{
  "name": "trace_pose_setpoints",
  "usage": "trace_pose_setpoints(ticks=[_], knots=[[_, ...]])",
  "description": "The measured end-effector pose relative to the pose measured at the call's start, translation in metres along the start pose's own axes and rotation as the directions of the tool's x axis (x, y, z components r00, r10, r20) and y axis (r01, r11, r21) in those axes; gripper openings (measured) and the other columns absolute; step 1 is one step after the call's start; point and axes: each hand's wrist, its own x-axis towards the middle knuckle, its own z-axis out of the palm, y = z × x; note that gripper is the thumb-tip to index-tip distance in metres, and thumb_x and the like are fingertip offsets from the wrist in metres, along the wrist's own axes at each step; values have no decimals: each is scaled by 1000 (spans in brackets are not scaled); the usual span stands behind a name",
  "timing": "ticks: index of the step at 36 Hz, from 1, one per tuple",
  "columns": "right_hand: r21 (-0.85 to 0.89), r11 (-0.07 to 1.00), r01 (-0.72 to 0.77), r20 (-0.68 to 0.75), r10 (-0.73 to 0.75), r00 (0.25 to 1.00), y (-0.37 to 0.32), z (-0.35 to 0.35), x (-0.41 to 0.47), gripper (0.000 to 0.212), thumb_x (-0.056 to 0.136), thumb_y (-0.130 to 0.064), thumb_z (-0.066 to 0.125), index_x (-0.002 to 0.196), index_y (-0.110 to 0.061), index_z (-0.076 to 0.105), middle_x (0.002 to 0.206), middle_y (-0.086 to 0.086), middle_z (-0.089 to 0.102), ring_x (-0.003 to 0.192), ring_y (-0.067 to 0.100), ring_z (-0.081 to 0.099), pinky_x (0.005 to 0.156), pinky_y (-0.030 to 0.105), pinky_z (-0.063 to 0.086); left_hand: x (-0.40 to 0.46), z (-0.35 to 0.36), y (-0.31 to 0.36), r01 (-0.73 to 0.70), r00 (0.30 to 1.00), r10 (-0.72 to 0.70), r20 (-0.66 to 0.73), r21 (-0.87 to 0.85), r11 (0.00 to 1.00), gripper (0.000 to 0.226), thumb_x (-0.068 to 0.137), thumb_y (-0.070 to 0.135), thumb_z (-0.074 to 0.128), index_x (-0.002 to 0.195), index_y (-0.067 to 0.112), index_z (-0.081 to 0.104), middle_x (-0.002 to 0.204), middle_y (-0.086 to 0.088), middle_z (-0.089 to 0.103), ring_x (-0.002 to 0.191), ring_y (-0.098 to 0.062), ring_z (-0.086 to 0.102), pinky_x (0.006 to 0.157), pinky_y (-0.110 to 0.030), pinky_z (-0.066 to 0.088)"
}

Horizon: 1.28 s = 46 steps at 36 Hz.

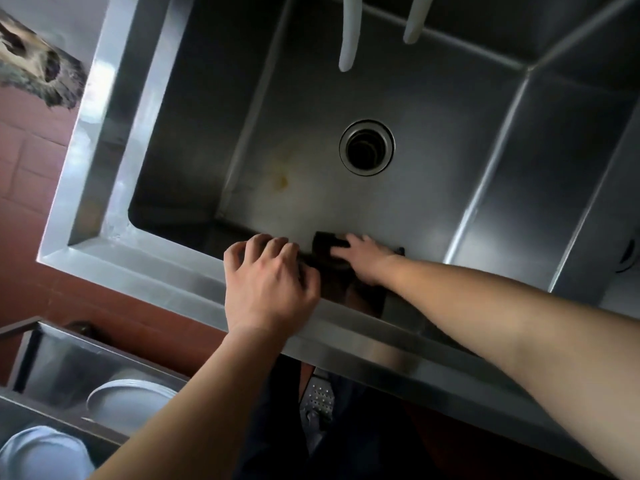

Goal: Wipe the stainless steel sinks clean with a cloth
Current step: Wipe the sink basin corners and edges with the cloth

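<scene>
Red-tiled kitchen floor under a deep stainless steel sink basin (pixel 398 188), round open drain (pixel 366 147) mid-floor, right hand (pixel 363 257) pressing a dark cloth (pixel 325 242) against the near wall, fingers spread over it, left hand (pixel 268 287) resting on the near rim, fingers loosely curled, holding nothing.

I see open room across the sink (pixel 398 188) floor around the drain (pixel 366 147). Two white spouts (pixel 349 32) hang over the far side. My left hand (pixel 268 289) occupies the near rim beside my right hand (pixel 363 258).
</scene>
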Motion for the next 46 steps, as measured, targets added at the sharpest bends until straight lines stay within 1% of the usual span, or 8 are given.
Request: trace_pose_setpoints(ticks=[10, 18, 20, 27, 33, 39, 42, 46], knots=[[234, 932, -278, -167, 320, 932, 65, 52, -51, 48, 85, -5, 52, 116, -39, 41, 116, 5, 36, 108, 36, 47, 83, 39, 40, 1, -6, 0, -24, 998, 24, 64, 13, 1000, 36, 87, 46, 39, 89, 24, 67, 103, 7, 67, 114, -20, 52, 98, -40, 30], [897, 345, -275, -177, 853, 491, 75, -42, 10, 22, 78, -15, 46, 94, -30, 41, 103, 4, 41, 78, 35, 54, 62, 46, 60, 2, -7, -4, -83, 991, 85, 104, -28, 996, 32, 89, 44, 43, 96, 26, 68, 111, 6, 66, 118, -22, 50, 100, -44, 29], [907, 327, -265, -152, 842, 517, 71, -72, 24, 25, 76, -19, 47, 97, -32, 44, 111, 5, 43, 84, 35, 55, 51, 46, 60, 1, -6, -4, -92, 989, 95, 112, -34, 995, 29, 87, 43, 46, 94, 26, 68, 109, 5, 66, 117, -23, 52, 99, -45, 30], [704, 638, -312, -237, 625, 744, 9, -104, 76, 64, 81, -18, 55, 139, -38, 37, 158, 5, 28, 126, 39, 52, 99, 41, 50, 1, 0, -7, -127, 988, 134, 78, -78, 989, 25, 82, 40, 51, 91, 26, 69, 109, 4, 67, 115, -24, 55, 98, -48, 32], [522, 793, -312, -192, 466, 863, 13, -54, 48, 56, 82, -20, 62, 132, -33, 41, 146, 11, 36, 118, 38, 55, 93, 36, 47, -1, -4, -12, -186, 978, 198, 73, -145, 972, 31, 84, 40, 49, 106, 30, 68, 128, 7, 64, 127, -21, 51, 102, -47, 29], [785, 485, -385, -88, 703, 706, 29, 11, 1, 32, 80, -20, 67, 92, -29, 39, 115, 10, 45, 86, 33, 55, 67, 43, 57, 1, -28, -35, -387, 909, 417, -27, -429, 816, 49, 83, 30, 53, 131, 23, 60, 151, 3, 47, 144, -23, 34, 113, -48, 29], [855, 335, -395, -12, 775, 632, 35, -7, 6, 28, 81, -18, 64, 94, -25, 40, 106, 8, 45, 90, 35, 54, 44, 41, 58, 25, -48, -69, -464, 884, 421, -202, -282, 840, 57, 83, 31, 54, 138, 21, 54, 157, -5, 37, 147, -28, 27, 115, -47, 24], [817, 453, -358, -118, 737, 665, 33, -59, 37, 52, 84, -20, 60, 131, -28, 40, 131, 14, 47, 107, 41, 57, 81, 46, 58, 73, -68, -128, -189, 953, 157, -259, -101, 977, 77, 88, 40, 52, 156, 23, 22, 166, -9, 8, 152, -32, 6, 119, -54, 10]])
